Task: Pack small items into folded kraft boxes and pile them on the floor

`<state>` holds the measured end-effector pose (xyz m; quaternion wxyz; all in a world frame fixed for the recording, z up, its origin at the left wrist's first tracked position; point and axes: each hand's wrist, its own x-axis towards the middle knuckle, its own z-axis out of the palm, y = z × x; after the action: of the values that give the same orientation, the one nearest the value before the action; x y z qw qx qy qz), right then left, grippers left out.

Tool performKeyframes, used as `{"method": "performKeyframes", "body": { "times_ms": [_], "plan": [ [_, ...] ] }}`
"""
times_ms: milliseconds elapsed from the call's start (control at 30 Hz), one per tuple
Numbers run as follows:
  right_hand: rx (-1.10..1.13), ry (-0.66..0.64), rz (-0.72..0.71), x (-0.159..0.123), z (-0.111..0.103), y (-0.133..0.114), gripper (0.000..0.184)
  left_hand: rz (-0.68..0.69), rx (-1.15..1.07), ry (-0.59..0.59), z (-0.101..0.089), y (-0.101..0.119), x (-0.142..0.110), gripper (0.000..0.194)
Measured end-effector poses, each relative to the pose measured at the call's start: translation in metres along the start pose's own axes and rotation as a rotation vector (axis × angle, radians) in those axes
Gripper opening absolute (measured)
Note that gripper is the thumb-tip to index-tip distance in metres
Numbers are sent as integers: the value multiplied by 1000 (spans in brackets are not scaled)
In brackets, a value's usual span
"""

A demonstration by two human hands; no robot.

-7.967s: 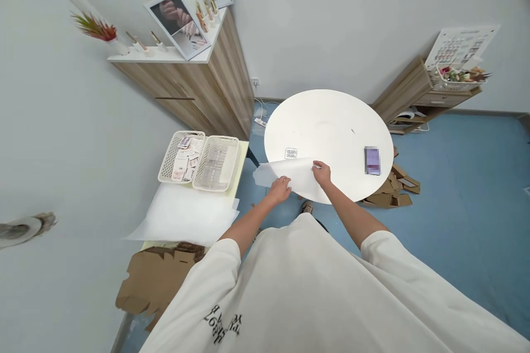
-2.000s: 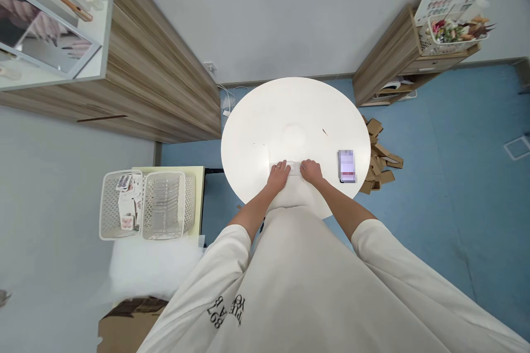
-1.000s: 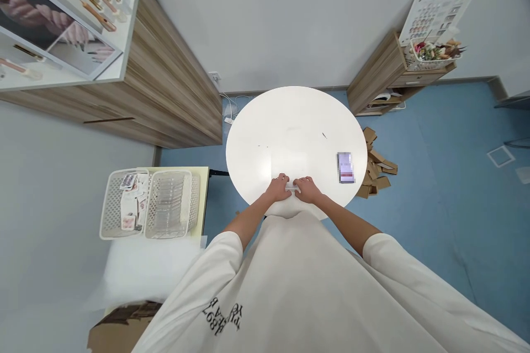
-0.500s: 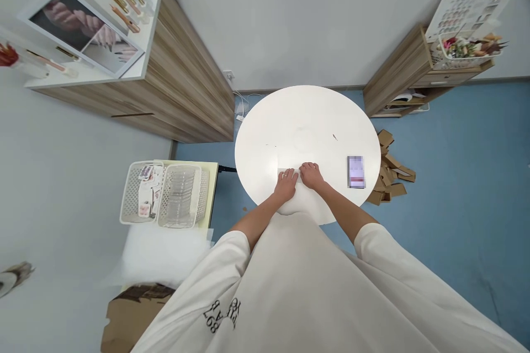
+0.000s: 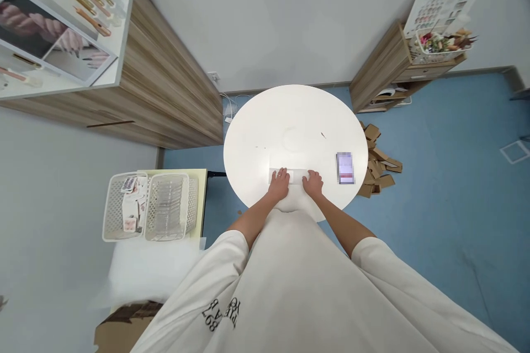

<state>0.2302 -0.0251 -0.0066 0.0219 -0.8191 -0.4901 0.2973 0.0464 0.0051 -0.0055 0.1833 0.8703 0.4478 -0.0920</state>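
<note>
A pale, translucent strip of wrap [image 5: 298, 177] lies at the near side of the round white table [image 5: 290, 116], close to my body. Across its left part my left hand [image 5: 279, 183] rests with the fingers stretched forward, pressing it down. My right hand [image 5: 313, 183] is at the strip's right end, fingers bent and closed on that edge. A smaller white piece shows on the strip beside my left fingers; what it is I cannot make out. To the right of my right hand lies a phone [image 5: 345, 168] with a lit, blurred screen.
A small dark scrap [image 5: 323, 135] lies on the table. At left, white baskets [image 5: 168, 207] with clear cases and cards stand on a yellowish side table, above white packing sheets [image 5: 153, 267]. Brown cardboard boxes [image 5: 376, 168] lie on the floor to the right. Wooden cabinets [image 5: 178, 66] flank the table.
My hands have moved apart, and more of the strip shows between them. The whole view has shifted somewhat, with the furniture now further left in it.
</note>
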Motion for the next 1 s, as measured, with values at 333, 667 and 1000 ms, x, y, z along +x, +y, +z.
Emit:
{"method": "performKeyframes", "body": {
  "times_ms": [333, 667, 1000],
  "plan": [
    [-26, 8, 126, -5, 3, -6, 41, -5, -16, -30, -3, 2, -3, 63],
    [78, 37, 229, 8, 19, -8, 29, 66, -21, -71, -4, -3, -31, 58],
    [324, -15, 191, 7, 16, -6, 31, 89, -38, -163, -9, -6, -26, 49]
  ]
}}
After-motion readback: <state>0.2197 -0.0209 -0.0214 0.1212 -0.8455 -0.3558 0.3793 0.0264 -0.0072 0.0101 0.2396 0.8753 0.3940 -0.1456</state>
